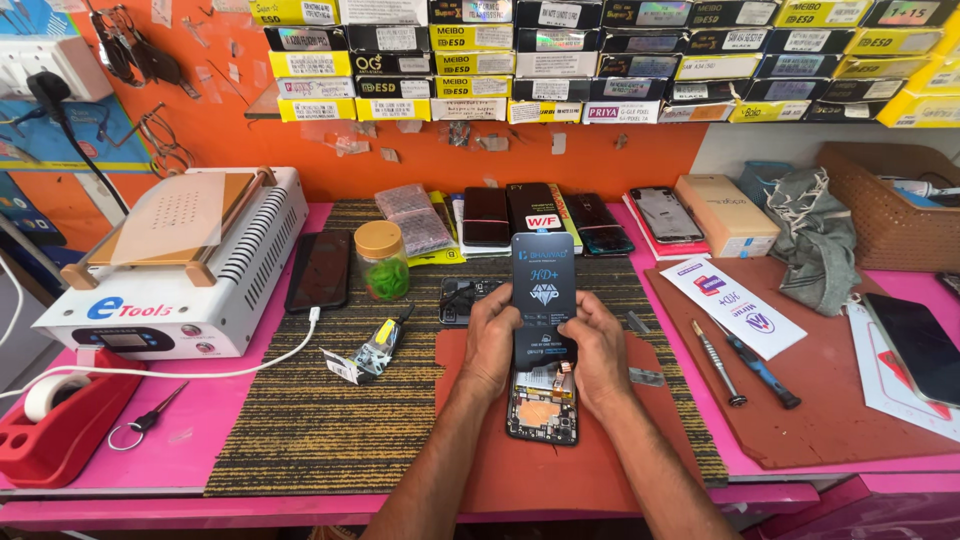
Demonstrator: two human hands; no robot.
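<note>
At the surface's left edge, a red tape dispenser (62,420) is seen near the front corner, and behind it a white heating machine (175,265) with a flat plate on top. Towards the middle, a dark phone (320,270) lies face down on the striped mat (300,420), plugged into a white cable (250,365), with a small jar of green pieces (382,260) just beside it. At the middle of the surface, close to its front edge, an opened phone (542,410) is laid on a reddish-brown mat (470,450), its back cover removed so that the inner boards and a copper-coloured patch are exposed. A dark flat packet (543,290) is held upright over the phone's upper half. The left hand (490,345) is curled around the packet's left edge, fingers pressed to it, and the right hand (598,350) is closed likewise on the right edge. The phone is judged already opened; the packet appears unopened, so fitting and closing would remain. Towards the right edge, two screwdrivers (745,365) are laid on a second brown mat, near a printed white card (735,305), a grey cloth (815,245) and a wicker basket (885,205).
</note>
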